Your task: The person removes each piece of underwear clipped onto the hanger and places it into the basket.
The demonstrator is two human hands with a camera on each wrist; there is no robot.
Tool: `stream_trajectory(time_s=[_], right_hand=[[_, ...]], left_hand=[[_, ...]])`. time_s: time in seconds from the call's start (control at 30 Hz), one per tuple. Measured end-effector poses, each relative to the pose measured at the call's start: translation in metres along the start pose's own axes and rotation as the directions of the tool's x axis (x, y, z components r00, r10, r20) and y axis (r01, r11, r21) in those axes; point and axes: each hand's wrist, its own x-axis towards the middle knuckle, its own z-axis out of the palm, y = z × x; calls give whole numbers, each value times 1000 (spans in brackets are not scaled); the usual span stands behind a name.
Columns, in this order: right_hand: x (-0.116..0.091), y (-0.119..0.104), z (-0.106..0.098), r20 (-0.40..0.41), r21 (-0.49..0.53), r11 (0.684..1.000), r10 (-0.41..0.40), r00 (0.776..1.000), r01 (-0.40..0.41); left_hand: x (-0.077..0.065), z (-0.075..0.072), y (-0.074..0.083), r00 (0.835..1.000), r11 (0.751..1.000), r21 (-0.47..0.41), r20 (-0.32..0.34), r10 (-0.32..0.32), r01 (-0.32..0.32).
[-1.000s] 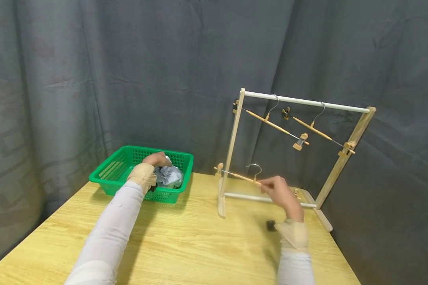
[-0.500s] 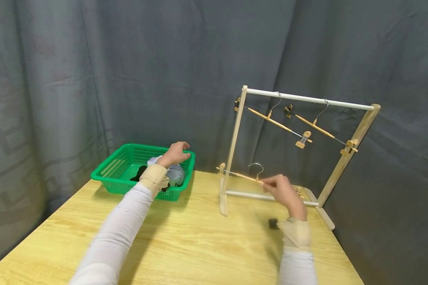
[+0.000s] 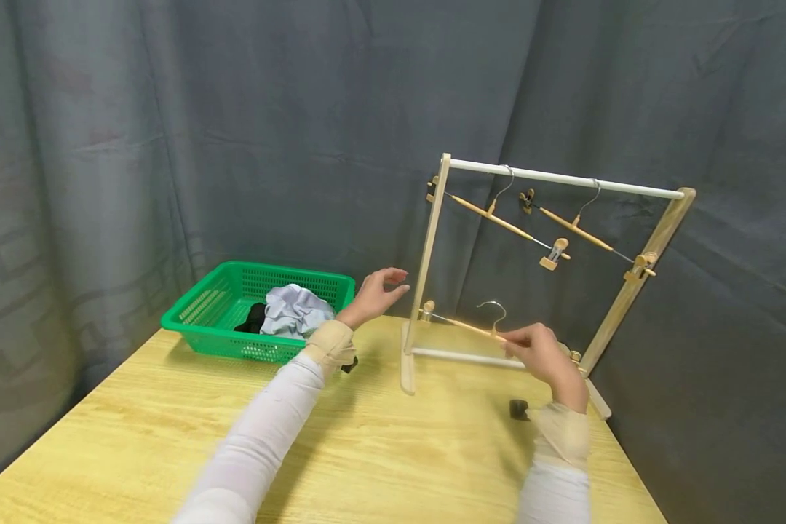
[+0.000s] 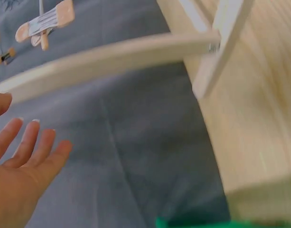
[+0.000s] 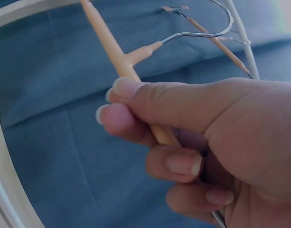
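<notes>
My right hand [image 3: 545,358] pinches the wooden bar of a clip hanger [image 3: 466,326] just right of its metal hook. The right wrist view shows thumb and fingers curled round the hanger's bar [image 5: 105,35]. My left hand [image 3: 375,297] is in the air between the green basket and the rack's left post, its fingers spread and holding nothing. In the left wrist view the left hand [image 4: 26,171] is near the wooden post [image 4: 107,61]. Crumpled light grey-blue cloth [image 3: 295,311] and a black cloth item [image 3: 253,319] lie in the green basket [image 3: 203,340].
A small rack [image 3: 563,177] with wooden posts and a white rail stands at the right. Two clip hangers hang from its rail: a left hanger [image 3: 491,215] and a right hanger [image 3: 575,231]. Grey curtain [image 3: 301,131] surrounds the wooden table [image 3: 393,451].
My left hand has come out of the basket without cloth and moved right toward the rack. My right hand, still pinching the hanger, has shifted slightly right.
</notes>
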Motion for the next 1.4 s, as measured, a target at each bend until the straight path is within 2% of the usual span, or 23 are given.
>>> stream_trajectory(time_s=[0.13,0.3,0.5,0.63,0.87,1.03,1.23,1.4], right_hand=[[-8,3,-9,-4,2,1000,21,1000,-21],[-19,16,-20,-30,-9,999,46,998,-46],[-30,38,-40,-38,-39,997,72,997,-73],[-35,54,-57,-44,-108,988,102,994,-106],[-41,74,-93,-74,-228,953,187,980,-199],[-39,69,-126,-146,-278,912,272,951,-303],[-34,50,-168,-292,-318,846,343,893,-429],[-21,33,-199,-391,-307,812,369,843,-497]], left_hand=[[2,22,-1,997,995,-101,-69,22,-29],[8,42,-5,983,984,-157,-175,51,-79],[10,51,-8,971,976,-194,-233,46,-93],[10,55,-12,970,975,-204,-242,39,-90],[12,57,-12,971,975,-213,-238,17,-69],[16,56,-11,972,976,-208,-235,12,-62],[16,55,-10,976,983,-178,-220,6,-46],[16,54,-10,980,986,-157,-199,14,-46]])
